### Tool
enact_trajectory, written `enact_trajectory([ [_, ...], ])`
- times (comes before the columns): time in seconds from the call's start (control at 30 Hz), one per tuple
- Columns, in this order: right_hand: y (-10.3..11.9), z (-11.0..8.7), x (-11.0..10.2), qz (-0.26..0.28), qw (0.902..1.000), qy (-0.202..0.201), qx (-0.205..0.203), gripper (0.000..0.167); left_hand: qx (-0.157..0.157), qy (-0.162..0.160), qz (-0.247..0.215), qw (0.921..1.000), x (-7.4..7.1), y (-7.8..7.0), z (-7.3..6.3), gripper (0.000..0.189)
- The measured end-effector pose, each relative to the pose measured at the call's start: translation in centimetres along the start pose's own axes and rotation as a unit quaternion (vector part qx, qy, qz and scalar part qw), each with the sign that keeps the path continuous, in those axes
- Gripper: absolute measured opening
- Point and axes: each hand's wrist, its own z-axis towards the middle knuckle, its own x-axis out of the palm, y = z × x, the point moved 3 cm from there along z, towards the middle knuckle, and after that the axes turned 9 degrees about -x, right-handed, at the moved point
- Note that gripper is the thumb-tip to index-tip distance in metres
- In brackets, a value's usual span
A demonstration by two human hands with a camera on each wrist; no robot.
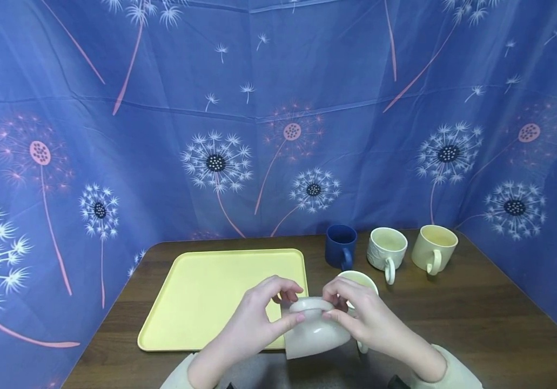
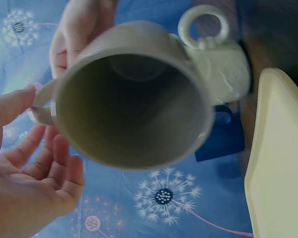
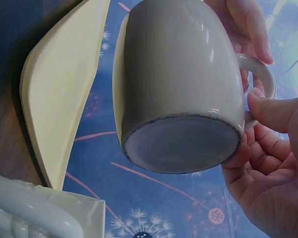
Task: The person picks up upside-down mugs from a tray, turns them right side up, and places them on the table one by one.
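A glossy pale grey mug is held on its side in the air, its handle uppermost. Its mouth faces the left wrist camera, and its base shows in the right wrist view. My right hand pinches the handle, thumb on the near side and fingers behind it. On the other side, my left hand has its thumb at the handle while its fingers lie loosely apart below in the left wrist view. Partly hidden behind my right hand, a cream mug stands on the table.
A yellow tray lies on the left of the brown wooden table. Along the back right stand a dark blue mug, a white embossed mug and a pale yellow mug. Blue dandelion-print cloth hangs behind.
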Motion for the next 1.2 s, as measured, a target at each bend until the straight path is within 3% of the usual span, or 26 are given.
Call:
enact_trajectory([
  [0.3,-0.2,-0.6,0.2,0.004,0.9993,-0.029,0.024,0.029,0.074,-0.045,0.018,0.9961,0.7,0.1,-0.3,0.033],
  [0.43,-0.2,-0.7,0.2,0.006,0.9989,-0.035,0.031,0.029,0.092,-0.061,0.015,0.9937,0.8,0.1,-0.4,0.032],
  [0.83,-0.6,-0.9,0.5,0.019,0.9984,-0.047,0.024,0.029,0.101,-0.067,0.009,0.9925,1.2,0.6,-0.3,0.027],
  [1.2,-0.5,-0.7,0.4,0.039,0.9978,-0.045,0.03,0.029,0.121,-0.062,0.022,0.9905,0.5,0.2,0.3,0.026],
])
